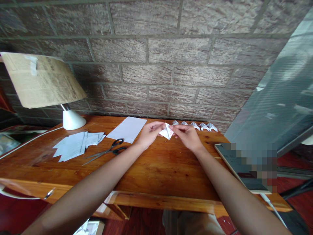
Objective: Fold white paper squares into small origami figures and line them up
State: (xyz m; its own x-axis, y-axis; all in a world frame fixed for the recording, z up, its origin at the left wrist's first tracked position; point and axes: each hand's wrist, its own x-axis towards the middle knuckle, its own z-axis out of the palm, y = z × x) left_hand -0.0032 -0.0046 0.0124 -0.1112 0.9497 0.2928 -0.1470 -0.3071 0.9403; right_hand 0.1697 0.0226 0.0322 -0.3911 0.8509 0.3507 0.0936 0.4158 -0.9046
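Note:
A small folded paper piece [167,132], white with some reddish print, is held up over the middle of the desk. My left hand [151,133] pinches its left side, and my right hand [187,134] grips its right side between thumb and fingers. Both hands are closed on it. Behind my right hand, several folded paper pieces [204,126] of a similar pointed shape stand in a row near the wall. To the left of my left hand lies a blank white sheet [128,128], with black-handled scissors [107,151] in front of it, blades apart.
Cut paper pieces [70,146] are piled at the left of the wooden desk [171,173]. A lamp [70,119] with a newspaper-covered shade stands behind them. On the right lies a tablet [234,166] with a white cable. A brick wall [158,65] rises at the back.

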